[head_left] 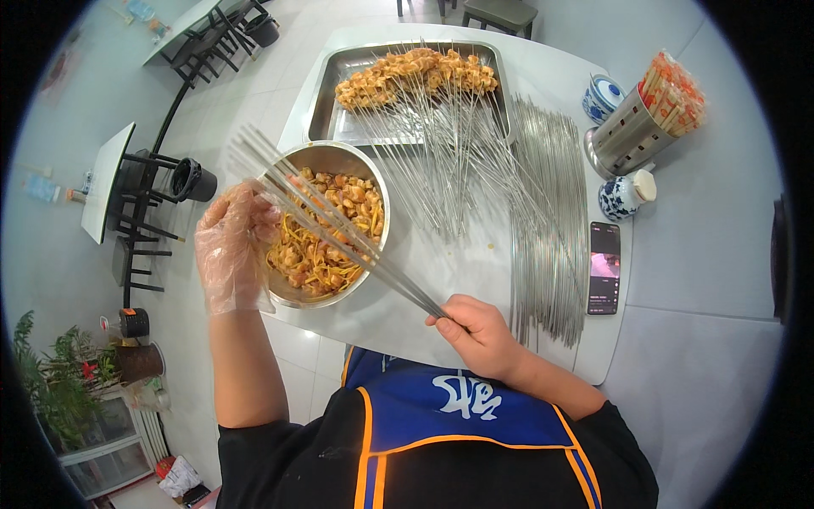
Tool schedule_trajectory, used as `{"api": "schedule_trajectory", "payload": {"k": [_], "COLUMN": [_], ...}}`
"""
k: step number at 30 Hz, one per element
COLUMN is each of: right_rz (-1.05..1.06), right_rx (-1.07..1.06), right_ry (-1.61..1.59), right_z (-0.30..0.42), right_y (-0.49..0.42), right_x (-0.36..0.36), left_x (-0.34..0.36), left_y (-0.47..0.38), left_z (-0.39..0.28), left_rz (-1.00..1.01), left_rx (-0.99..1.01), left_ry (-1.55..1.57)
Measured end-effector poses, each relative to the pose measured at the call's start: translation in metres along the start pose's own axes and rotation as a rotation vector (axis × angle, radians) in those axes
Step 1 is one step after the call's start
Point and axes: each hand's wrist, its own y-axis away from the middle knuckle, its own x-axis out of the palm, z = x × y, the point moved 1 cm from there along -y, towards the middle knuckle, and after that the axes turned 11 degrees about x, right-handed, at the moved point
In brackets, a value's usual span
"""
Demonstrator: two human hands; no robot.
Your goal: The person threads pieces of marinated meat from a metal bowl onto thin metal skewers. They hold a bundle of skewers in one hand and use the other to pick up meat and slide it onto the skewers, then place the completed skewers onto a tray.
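Note:
My right hand (474, 331) is closed around one end of several thin metal skewers (375, 261), which slant up and left across a steel bowl (386, 210). In the bowl lies marinated, diced meat (356, 194) with yellow shreds. My left hand (235, 223), in a clear plastic glove, is at the bowl's left rim, beside the blurred far part of the skewers. Its fingers are bent; whether they hold anything cannot be told. Behind the bowl, loaded meat skewers (413, 73) rest with their meat in a steel tray (318, 95), their bare ends reaching over its near edge.
Many bare metal skewers (550, 254) lie in a wide row on the white table (445, 337). Along its right side are a phone (604, 267), a blue-and-white jar (618, 198), a lidded pot (603, 98) and a metal holder (629, 137) of wrapped chopsticks.

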Motion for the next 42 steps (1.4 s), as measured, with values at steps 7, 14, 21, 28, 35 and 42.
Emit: {"api": "schedule_trajectory", "payload": {"k": [7,14,21,28,35,42], "right_rz": [-0.004,-0.048,-0.077,-0.06,-0.143,-0.15], "right_rx": [-0.02,0.008,0.175,0.246,0.183,0.165], "right_ry": [0.017,0.001,-0.16,-0.174,-0.116,-0.113], "right_z": [0.003,0.001,-0.003,-0.003,-0.002,-0.001], "right_y": [0.0,0.0,0.004,0.005,0.004,0.004], "right_x": [-0.001,-0.002,0.001,0.0,0.001,0.0], "left_x": [0.004,0.004,0.001,-0.018,-0.014,-0.004], "left_y": [0.001,0.003,0.001,-0.001,0.006,0.004], "left_z": [-0.004,-0.008,-0.009,-0.003,0.009,0.026], "left_rz": [-0.037,-0.04,0.016,0.179,0.79,0.995], "left_rx": [0.007,0.0,-0.005,-0.056,0.078,0.084], "left_ry": [0.008,-0.003,-0.025,-0.334,-1.673,-1.828]}}
